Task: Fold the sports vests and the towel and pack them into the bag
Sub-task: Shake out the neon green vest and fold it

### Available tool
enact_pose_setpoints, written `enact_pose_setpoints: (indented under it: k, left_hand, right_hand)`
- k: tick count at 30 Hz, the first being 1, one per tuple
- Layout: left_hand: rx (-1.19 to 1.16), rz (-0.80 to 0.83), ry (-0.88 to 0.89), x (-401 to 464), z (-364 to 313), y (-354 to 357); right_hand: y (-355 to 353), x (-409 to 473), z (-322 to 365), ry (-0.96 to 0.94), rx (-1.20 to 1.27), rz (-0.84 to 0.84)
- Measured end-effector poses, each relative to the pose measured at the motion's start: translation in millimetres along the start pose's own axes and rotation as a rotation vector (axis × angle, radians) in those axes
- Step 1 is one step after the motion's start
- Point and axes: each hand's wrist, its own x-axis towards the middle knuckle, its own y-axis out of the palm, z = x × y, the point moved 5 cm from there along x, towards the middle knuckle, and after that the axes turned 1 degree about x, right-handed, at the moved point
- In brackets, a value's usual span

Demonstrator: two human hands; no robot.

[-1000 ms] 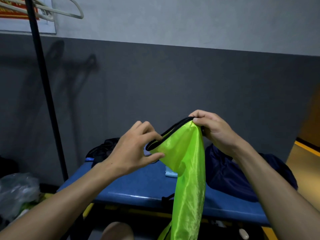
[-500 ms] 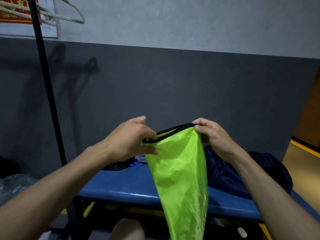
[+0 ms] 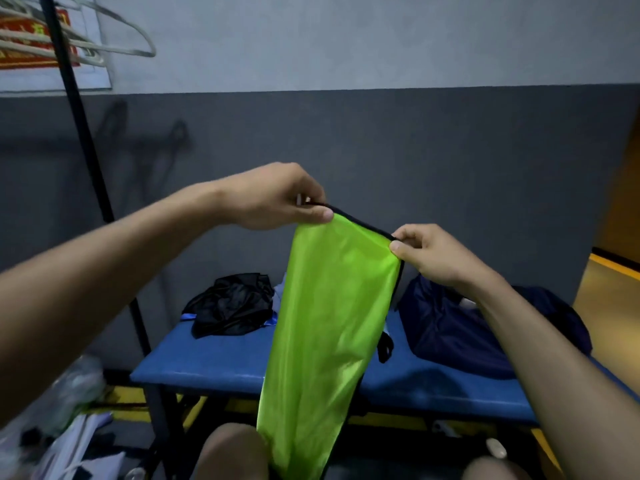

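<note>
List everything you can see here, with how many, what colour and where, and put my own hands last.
sports vest: one, neon green with black trim, held up, hanging over the bench
black garment: one, crumpled on the bench, left
bag: one, navy, on the bench, right
bench: one, blue top, by the wall
rack pole: one, black, left
hangers: several, pale, top left
left hand: pinches the vest's top edge
right hand: pinches the same edge, lower

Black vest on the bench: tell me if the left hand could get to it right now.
Probably not at once. The left hand is pinching the green vest, held up with the right hand. The path to the black vest looks free once it lets go.
</note>
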Motion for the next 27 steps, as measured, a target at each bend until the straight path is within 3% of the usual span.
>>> enact_pose_setpoints:
  k: [3,6,9,12,14,16,22,27]
  left_hand:
    - [0.081,-0.054,-0.03,5,-12,4]
    - [0.398,-0.116,-0.157,8,-18,3]
    - [0.655,-0.053,-0.215,12,-17,7]
    - [0.701,-0.043,-0.197,11,-15,8]
    - [0.678,-0.12,-0.134,9,-13,7]
    - [0.586,-0.179,-0.1,7,-15,7]
    - [-0.037,0.0,-0.018,8,-45,44]
    - [-0.449,-0.103,0.054,20,-50,73]
  right_hand:
    - [-7,5,6,0.068,0.034,-0.04]
    - [-5,11,13,0.099,0.142,-0.117]
    - [3,14,15,0.126,0.298,-0.167]
    - [8,14,12,0.13,0.375,-0.201]
    - [11,12,9,0.124,0.418,-0.216]
    - [14,8,6,0.136,0.47,-0.22]
    - [26,-26,-26,0.222,0.577,-0.106]
    - [-15,-31,-31,0.22,0.494,-0.078]
